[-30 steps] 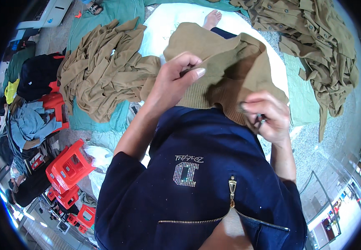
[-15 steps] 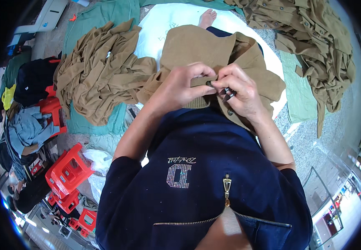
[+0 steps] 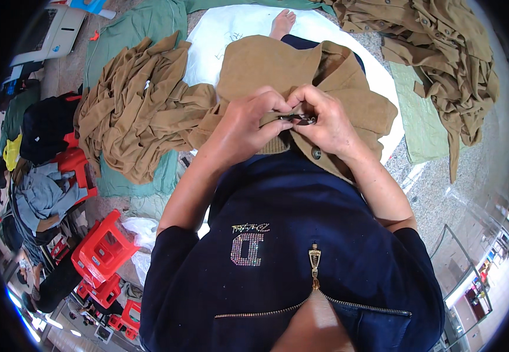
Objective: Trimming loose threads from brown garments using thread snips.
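Note:
Over my lap lies a brown cardigan [image 3: 266, 61] with a ribbed band and dark buttons. My left hand [image 3: 247, 123] pinches its front edge between thumb and fingers. Close against it, my right hand [image 3: 329, 123] grips small dark metal thread snips [image 3: 304, 119], with fingertips also at the cloth. The blades point left, toward my left fingertips, at the garment's edge. Just below my right hand a round button [image 3: 316, 153] shows on the placket. My fingers hide the exact spot where blades and cloth meet.
A heap of brown garments [image 3: 140, 111] lies on green cloth at the left, another pile [image 3: 442, 64] at the far right. White sheeting [image 3: 204, 56] spreads under my bare foot [image 3: 283, 23]. Red plastic stools [image 3: 102, 249] and dark clothes stand at the left.
The snips have turned from pointing down below my right hand to lying level between both hands. My hands have come closer together, and the lower button is more exposed.

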The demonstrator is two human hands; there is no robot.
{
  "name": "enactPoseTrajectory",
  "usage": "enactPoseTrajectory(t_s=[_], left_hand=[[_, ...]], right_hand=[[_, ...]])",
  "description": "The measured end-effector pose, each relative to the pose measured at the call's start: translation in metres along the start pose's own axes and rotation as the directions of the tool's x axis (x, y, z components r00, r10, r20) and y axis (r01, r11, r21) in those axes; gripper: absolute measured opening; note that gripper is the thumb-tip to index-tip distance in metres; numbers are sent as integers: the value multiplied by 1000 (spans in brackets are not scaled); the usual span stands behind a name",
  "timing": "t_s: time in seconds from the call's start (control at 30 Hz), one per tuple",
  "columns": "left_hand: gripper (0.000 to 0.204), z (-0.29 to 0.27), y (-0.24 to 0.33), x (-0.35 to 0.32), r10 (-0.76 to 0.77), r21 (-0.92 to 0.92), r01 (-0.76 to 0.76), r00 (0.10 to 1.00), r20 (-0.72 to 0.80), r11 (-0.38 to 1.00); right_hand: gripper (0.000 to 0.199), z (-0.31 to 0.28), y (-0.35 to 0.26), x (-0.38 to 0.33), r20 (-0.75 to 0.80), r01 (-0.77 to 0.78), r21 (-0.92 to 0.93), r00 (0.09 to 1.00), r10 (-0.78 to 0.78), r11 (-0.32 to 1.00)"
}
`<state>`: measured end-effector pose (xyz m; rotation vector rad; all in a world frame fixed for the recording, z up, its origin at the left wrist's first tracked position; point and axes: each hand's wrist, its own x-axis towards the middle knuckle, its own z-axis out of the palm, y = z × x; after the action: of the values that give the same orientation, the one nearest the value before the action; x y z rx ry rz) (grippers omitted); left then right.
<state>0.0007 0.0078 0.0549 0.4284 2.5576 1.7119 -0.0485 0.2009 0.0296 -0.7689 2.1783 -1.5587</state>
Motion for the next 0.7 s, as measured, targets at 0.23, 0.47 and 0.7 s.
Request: enactPoseTrajectory(t_s=[0.23,0.47,0.7], left_hand=[[23,0,-13,5,-48,184,39,998,44,982],[21,9,-23,7,147,437,-150,988,41,887],[15,21,-32,14,89,309,-64,994,-69,949]], right_hand=[[23,-1,17,0,-20,-32,154,999,35,988],[19,-2,15,4,-96,-9,209,995,29,978],[19,13,20,-1,-309,233,-283,896,-319,930]])
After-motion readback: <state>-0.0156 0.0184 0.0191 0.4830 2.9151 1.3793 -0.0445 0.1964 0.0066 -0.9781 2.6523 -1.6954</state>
